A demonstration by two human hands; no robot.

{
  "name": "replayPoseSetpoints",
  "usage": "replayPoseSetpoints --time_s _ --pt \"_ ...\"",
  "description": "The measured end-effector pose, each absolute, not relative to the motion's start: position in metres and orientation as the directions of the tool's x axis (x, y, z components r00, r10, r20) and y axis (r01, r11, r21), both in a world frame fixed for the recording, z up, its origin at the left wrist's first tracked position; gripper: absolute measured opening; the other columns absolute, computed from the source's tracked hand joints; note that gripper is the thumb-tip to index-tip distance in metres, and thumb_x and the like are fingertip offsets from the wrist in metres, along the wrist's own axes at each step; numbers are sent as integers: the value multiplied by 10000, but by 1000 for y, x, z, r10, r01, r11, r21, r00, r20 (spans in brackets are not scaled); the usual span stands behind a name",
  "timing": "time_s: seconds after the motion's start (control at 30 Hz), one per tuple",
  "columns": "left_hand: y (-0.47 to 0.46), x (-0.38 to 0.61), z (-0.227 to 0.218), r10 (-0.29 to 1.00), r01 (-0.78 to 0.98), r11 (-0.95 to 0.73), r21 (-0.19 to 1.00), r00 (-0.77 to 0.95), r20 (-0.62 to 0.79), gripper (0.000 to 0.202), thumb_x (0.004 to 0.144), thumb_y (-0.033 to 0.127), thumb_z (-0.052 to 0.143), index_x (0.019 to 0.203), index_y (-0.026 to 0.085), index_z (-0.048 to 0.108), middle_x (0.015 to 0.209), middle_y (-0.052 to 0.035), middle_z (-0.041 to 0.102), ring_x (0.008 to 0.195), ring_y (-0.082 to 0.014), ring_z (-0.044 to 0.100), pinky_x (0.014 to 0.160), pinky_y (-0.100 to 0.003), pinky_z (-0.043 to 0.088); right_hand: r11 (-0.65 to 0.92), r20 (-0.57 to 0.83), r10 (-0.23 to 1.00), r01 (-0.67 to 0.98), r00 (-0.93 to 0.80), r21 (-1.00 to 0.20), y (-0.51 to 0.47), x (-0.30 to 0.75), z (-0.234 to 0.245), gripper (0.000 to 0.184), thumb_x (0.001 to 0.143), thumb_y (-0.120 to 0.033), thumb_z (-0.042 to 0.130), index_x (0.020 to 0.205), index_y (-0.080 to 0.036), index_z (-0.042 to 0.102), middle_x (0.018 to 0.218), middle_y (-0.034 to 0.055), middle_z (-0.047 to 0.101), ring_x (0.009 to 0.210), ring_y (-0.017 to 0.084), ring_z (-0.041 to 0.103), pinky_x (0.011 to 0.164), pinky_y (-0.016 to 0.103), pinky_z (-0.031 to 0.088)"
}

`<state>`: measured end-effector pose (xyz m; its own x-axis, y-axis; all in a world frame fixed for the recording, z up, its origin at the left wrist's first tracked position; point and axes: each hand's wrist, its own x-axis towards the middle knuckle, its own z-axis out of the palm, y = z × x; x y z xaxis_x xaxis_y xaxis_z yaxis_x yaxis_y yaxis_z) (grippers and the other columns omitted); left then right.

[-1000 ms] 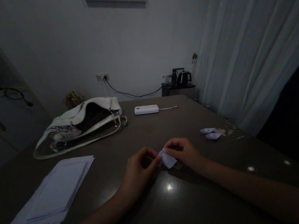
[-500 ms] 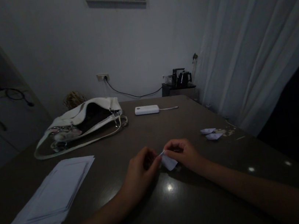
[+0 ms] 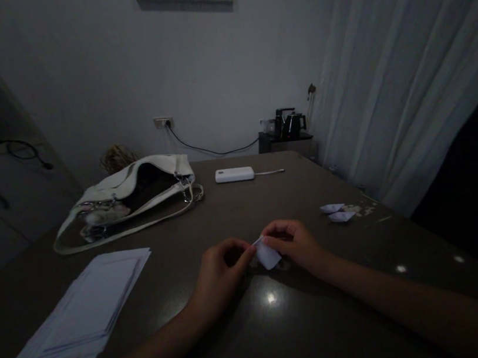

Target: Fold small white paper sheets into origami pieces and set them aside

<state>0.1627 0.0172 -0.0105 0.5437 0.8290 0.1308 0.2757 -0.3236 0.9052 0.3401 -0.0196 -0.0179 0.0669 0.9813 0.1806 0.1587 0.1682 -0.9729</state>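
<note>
A small folded piece of white paper [image 3: 268, 255] is held just above the table in front of me. My left hand [image 3: 224, 269] pinches its upper left corner between thumb and fingers. On the other side my right hand [image 3: 293, 245] grips the upper right edge, thumb in front. The paper's lower part hangs free between the hands. Two small folded paper boats [image 3: 341, 217] lie to the right, close to each other. To the left rests a stack of white paper sheets [image 3: 91, 300], slightly fanned out.
A white handbag [image 3: 161, 163] with its strap lies at the back left of the dark table [image 3: 226, 216]. A white power bank [image 3: 234, 174] with a short cable is near the far edge. Beyond the table stands a black kettle [image 3: 294, 126]. A pale curtain [image 3: 367, 78] hangs at right.
Both hands still pinch the paper. Its hanging part has swung slightly left and looks narrower, and the fingers have shifted a little. Other things stay put.
</note>
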Motion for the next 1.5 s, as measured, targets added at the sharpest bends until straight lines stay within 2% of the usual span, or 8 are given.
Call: replayPoseSetpoints --time_s 0.57,1.03,1.2,1.37,1.5 --pt "18 162 -11 832 241 -270 932 545 100 329 752 448 572 749 132 667 675 -64 676 602 -168 608 526 -237 437 148 158 986 146 54 -978 -20 341 -20 180 707 -329 653 750 -162 601 668 -5 594 574 101 543 537 221 418" --pt "15 163 -6 830 265 -254 930 554 68 271 757 377 571 704 117 631 615 -45 642 551 -137 569 505 -219 408 192 195 981 175 -2 -966 -21 340 -18 186 723 -333 632 716 -153 586 645 -12 555 557 89 500 525 211 388" --pt "15 164 -6 794 244 -242 939 606 47 316 777 409 550 766 113 657 698 -63 671 612 -140 585 535 -212 410 179 186 982 148 34 -973 -19 342 -20 182 704 -332 636 695 -161 573 626 -20 540 538 89 487 510 211 378" --pt "13 163 -3 724 268 -300 915 689 36 381 822 432 480 841 113 687 751 -69 686 677 -159 597 566 -216 411 169 176 983 128 45 -977 -18 343 -20 173 697 -324 636 690 -166 566 616 -25 530 530 88 478 499 209 368" --pt "13 162 -2 718 298 -347 889 694 48 394 840 425 448 818 119 694 742 -60 682 678 -156 593 574 -213 411 180 185 982 127 29 -975 -18 343 -19 177 706 -323 636 687 -163 563 616 -26 528 532 85 478 500 206 365"
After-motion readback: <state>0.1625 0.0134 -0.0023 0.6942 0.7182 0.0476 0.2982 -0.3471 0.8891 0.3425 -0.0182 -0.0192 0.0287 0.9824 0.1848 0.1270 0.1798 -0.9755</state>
